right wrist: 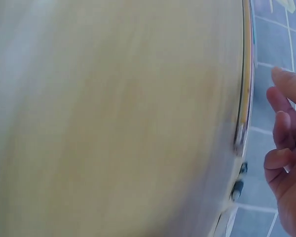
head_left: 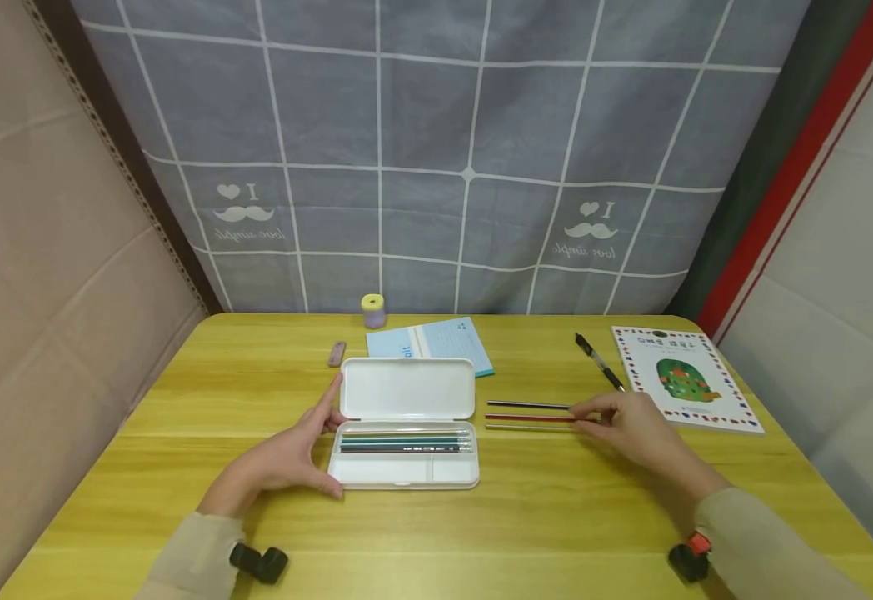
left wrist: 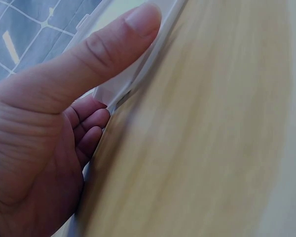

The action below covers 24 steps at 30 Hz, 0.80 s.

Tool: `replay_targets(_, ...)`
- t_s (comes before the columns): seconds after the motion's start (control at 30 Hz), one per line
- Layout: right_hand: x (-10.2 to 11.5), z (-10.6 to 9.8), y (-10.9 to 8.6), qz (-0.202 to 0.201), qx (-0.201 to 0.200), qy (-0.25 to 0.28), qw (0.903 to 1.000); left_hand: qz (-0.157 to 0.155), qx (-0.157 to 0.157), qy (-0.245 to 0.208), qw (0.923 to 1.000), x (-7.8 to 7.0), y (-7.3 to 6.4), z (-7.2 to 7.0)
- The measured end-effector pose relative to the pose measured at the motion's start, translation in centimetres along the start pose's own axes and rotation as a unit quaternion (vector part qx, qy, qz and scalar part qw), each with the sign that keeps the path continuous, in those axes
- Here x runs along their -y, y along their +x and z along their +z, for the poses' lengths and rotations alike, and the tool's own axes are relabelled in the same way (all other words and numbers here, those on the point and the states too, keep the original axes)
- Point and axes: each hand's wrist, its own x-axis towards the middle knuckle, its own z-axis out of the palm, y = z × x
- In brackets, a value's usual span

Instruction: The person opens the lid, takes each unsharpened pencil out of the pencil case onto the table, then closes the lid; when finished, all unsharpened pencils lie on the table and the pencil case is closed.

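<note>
A white pencil case (head_left: 376,475) lies with its lid (head_left: 406,388) folded back. Several pencils (head_left: 399,442) lie side by side in its tray. My left hand (head_left: 286,458) spreads along the case's left side, thumb at the near corner and index finger beside the lid; the left wrist view shows the thumb (left wrist: 113,42) over the case edge. Right of the case lie a dark pencil (head_left: 526,405), a red pencil (head_left: 530,417) and a pale yellowish pencil (head_left: 530,427). Over their right ends hovers my right hand (head_left: 631,425), fingers loosely bent, nothing held between them.
Behind the case are a light blue notebook (head_left: 444,337), an eraser (head_left: 336,354) and a small yellow-and-purple container (head_left: 372,311). A black pen (head_left: 600,362) lies beside a white picture-covered book (head_left: 684,379) at the right. A grey checked curtain (head_left: 421,208) hangs behind the table.
</note>
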Motion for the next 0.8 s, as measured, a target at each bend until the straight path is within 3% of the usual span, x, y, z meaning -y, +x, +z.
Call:
replay_targets(0.17, 1.5, 0.9, 0.8, 0.030, 0.027, 0.029, 0.9988, -0.001, 0.000, -0.003, 1.0000, -0.1, 0.0, 0.0)
replay_targets(0.37, 3.8, 2.4, 1.9, 0.035, 0.047, 0.042, 0.9974, -0.002, -0.001, -0.003, 1.0000, -0.2, -0.1, 0.0)
replay_targets(0.8, 7.6, 6.2, 4.0, -0.007, 0.086, 0.133, 0.9874, 0.002, -0.004, -0.001, 1.0000, -0.3, -0.2, 0.1)
